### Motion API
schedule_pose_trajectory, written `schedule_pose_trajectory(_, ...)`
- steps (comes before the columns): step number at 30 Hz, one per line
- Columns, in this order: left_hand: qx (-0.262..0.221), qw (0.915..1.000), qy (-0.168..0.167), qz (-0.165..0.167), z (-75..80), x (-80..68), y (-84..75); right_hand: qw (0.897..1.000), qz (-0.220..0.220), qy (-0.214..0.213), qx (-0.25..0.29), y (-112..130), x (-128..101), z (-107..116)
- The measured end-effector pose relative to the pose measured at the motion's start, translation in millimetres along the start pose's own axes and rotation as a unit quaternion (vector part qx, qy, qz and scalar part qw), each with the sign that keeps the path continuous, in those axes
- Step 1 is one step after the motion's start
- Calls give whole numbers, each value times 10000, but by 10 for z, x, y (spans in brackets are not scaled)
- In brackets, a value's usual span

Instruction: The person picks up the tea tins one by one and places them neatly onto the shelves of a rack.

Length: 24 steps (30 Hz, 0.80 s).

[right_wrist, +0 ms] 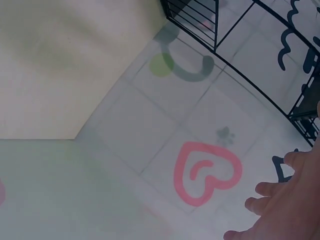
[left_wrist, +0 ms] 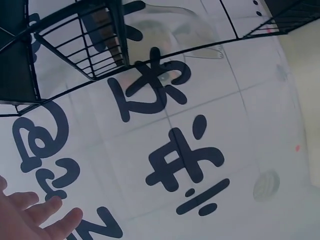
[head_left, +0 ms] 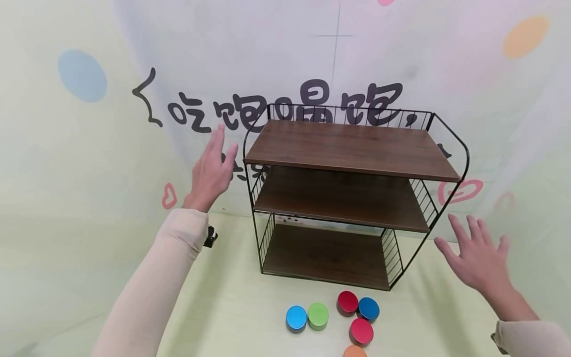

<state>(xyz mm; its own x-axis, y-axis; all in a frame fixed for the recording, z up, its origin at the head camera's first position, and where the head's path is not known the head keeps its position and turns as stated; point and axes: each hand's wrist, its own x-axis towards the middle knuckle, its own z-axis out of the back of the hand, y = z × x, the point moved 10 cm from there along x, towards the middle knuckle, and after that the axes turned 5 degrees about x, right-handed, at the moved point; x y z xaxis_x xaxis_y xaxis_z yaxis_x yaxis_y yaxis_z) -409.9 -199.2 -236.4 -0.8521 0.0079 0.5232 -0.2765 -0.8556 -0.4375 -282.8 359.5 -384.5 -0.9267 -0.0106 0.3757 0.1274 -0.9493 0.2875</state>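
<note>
A three-tier rack (head_left: 339, 198) with dark wooden boards and a black wire frame stands on the pale table. My left hand (head_left: 210, 166) is raised beside its upper left side, fingers extended, holding nothing. In the left wrist view the fingers (left_wrist: 42, 212) show at the lower left, apart from the black frame (left_wrist: 80, 82). To the right of the rack, lower down, my right hand (head_left: 479, 255) hovers with spread fingers and holds nothing. The right wrist view has that hand (right_wrist: 290, 200) at the lower right, below the rack's wire side (right_wrist: 240, 72).
Several round lids or tins lie in front of the rack: light blue (head_left: 296, 317), green (head_left: 318, 315), dark blue (head_left: 368, 308), orange (head_left: 355, 352) and two red ones (head_left: 347, 301). A printed cloth backdrop (head_left: 250, 54) hangs behind the table (head_left: 232, 307).
</note>
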Motion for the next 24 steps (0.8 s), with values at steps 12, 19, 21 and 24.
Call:
schedule_pose_trajectory(12, -1199, 9907, -638, -97, 194, -61, -230, 9989, 45, -107, 456, 96, -266, -221)
schedule_pose_trajectory(19, -1853, 9800, -404, -601, 155, -97, -477, 9973, 32, -148, 713, 155, -442, -421)
schedule_pose_trajectory(21, -1889, 9785, -384, -737, 144, -107, -540, 9967, 14, -153, 794, 176, -486, -476)
schedule_pose_trajectory(24, -1977, 9755, -346, -901, 131, -127, -612, 9959, 0, -177, 891, 211, -547, -542)
